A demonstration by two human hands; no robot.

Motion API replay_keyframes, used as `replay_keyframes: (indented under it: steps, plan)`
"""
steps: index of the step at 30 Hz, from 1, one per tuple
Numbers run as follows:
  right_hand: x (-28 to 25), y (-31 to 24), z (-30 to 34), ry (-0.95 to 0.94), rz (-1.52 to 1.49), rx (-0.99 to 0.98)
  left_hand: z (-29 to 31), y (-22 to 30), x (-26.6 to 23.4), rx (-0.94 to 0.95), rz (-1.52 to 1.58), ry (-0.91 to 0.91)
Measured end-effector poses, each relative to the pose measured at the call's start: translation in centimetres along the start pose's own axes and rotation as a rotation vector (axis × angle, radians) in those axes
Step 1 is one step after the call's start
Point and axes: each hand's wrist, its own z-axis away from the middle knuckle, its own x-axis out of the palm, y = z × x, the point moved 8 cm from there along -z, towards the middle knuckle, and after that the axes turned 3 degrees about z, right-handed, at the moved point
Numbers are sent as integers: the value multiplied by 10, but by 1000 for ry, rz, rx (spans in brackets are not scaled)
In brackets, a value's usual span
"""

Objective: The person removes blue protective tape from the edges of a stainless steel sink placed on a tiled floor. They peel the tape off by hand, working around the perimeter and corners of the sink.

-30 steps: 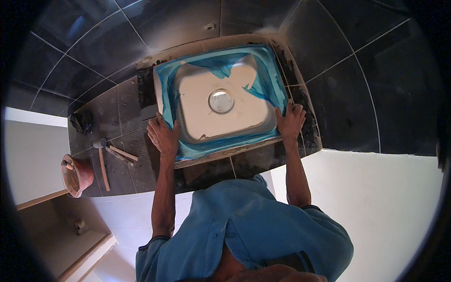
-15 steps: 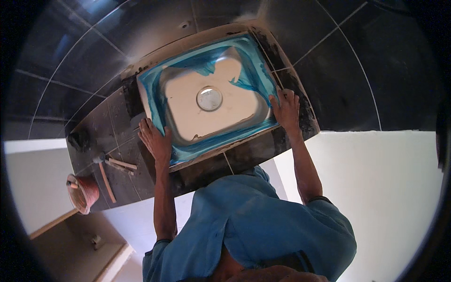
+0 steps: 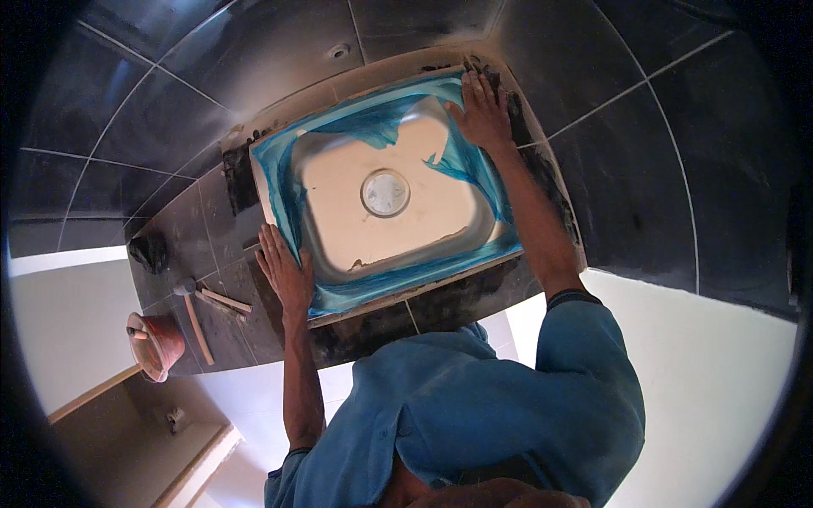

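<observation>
A metal sink (image 3: 339, 203) sits in the cutout of a dark tiled counter, its round drain hole (image 3: 385, 193) in the middle of the basin. Torn blue protective film (image 3: 373, 284) covers the sink's rim and part of its walls. At the near left side of the rim lies my left hand (image 3: 286, 269), flat with its fingers spread. My right hand (image 3: 483, 112) rests flat on the far right corner of the rim, fingers stretched away from me. Neither hand grips anything.
Left on the counter (image 3: 190, 222) are a mallet (image 3: 195, 322), wooden-handled tools (image 3: 224, 301), a dark bundle (image 3: 148, 254) and a reddish bucket (image 3: 161, 345) at the edge. Dark tiled walls (image 3: 605, 169) rise behind and right. A pipe outlet (image 3: 340, 52) shows in the back wall.
My right hand has moved along the rim from the near right side to the far right corner. My left hand stays at the left side. The view has shifted slightly.
</observation>
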Motion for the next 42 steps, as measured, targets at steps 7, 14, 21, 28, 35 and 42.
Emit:
replay_keyframes:
  steps: [7, 14, 21, 28, 35, 42]
  plan:
    - [-1, -11, -7, -130, 81, -10, 6, -4, 2, -18, -152, 62]
    - [14, -7, -21, -40, -8, -103, 5, 14, -6, 7, -145, 79]
    - [31, 1, -24, -8, 9, -145, 14, 16, -14, 35, -36, 83]
    - [38, 0, -34, -86, 60, -152, 30, -6, -30, 117, 127, 21]
    - [0, 17, 35, -77, -268, -116, 103, -33, -32, -354, -77, 0]
    - [-74, -17, 210, -60, -393, -373, 121, -32, -51, -394, 132, -160]
